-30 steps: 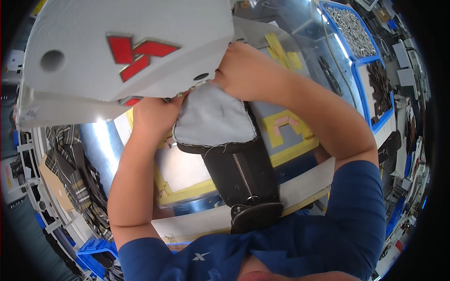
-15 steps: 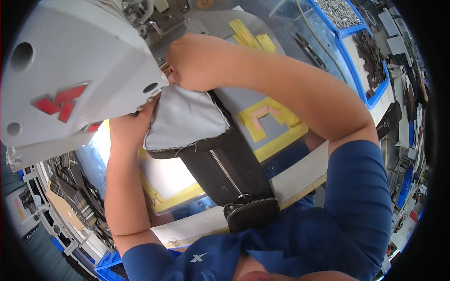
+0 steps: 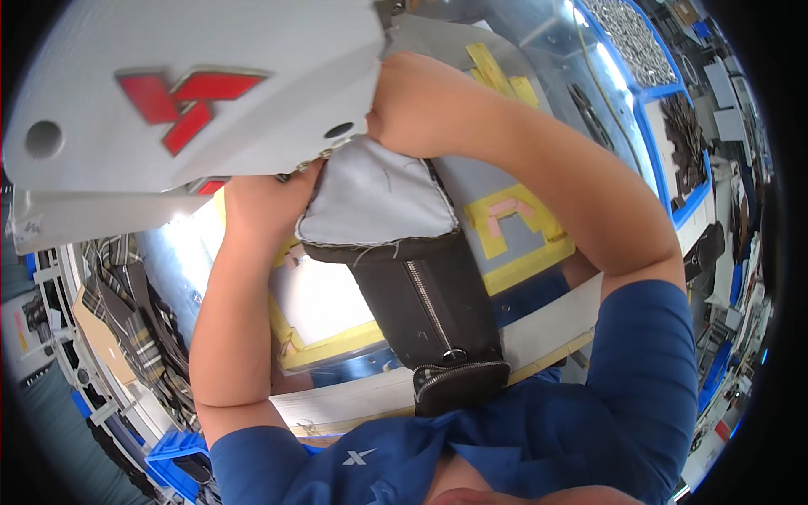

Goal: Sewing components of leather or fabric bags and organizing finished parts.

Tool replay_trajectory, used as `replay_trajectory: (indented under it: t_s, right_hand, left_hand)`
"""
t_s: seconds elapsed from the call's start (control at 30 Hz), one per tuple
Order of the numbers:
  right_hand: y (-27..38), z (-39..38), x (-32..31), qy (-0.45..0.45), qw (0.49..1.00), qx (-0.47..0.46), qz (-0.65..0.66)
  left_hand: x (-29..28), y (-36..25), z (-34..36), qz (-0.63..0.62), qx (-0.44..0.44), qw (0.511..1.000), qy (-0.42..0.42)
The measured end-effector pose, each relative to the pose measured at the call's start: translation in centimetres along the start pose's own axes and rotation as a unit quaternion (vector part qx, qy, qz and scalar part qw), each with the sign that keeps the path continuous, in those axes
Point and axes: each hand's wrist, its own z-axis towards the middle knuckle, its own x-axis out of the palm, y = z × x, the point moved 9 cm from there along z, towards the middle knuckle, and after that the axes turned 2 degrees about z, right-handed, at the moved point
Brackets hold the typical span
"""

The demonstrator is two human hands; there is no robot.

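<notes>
The white sewing machine head [image 3: 210, 34], with red emblems, fills the upper left. Beneath its lower edge lies a black-brown bag [image 3: 383, 295] with a metal zipper, a ring and a small zipped end pocket [image 3: 459, 387] resting by my shirt. A pale grey lining panel [image 3: 374, 198] with frayed edges tops its far end. My left hand [image 3: 269, 202] is closed on the panel's left side, thumb along the edge, fingers mostly hidden. My right hand [image 3: 417, 105] is curled closed on the panel's upper right, beside the machine; its fingertips are hidden.
Yellow-taped templates [image 3: 526, 252] lie either side of the bag. At right are blue trays of metal rings [image 3: 627, 38] and dark pieces [image 3: 682, 143], plus a dark tool [image 3: 593, 118]. Plaid fabric [image 3: 135, 311] and a blue bin [image 3: 168, 454] are at left.
The view swung so the machine shifted left half a second ago, then back right now. My right hand, over more of the panel then, again sits at its upper right edge.
</notes>
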Motion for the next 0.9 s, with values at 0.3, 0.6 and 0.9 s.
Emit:
replay_trajectory:
  t_s: [0.3,0.6,0.9]
  right_hand:
    - [-0.4,-0.3,-0.3,0.005,1.000,0.007,-0.017]
    - [-1.2,-1.0,-0.9,0.042,0.997,0.051,-0.031]
    - [-1.0,-1.3,-1.2,0.009,0.999,0.028,-0.032]
  left_hand:
    - [0.2,0.7,-0.1,0.029,-0.004,1.000,-0.002]
    - [1.1,2.1,-0.7,-0.061,-0.093,0.993,0.036]
    - [1.1,1.6,-0.6,-0.071,-0.093,0.990,0.081]
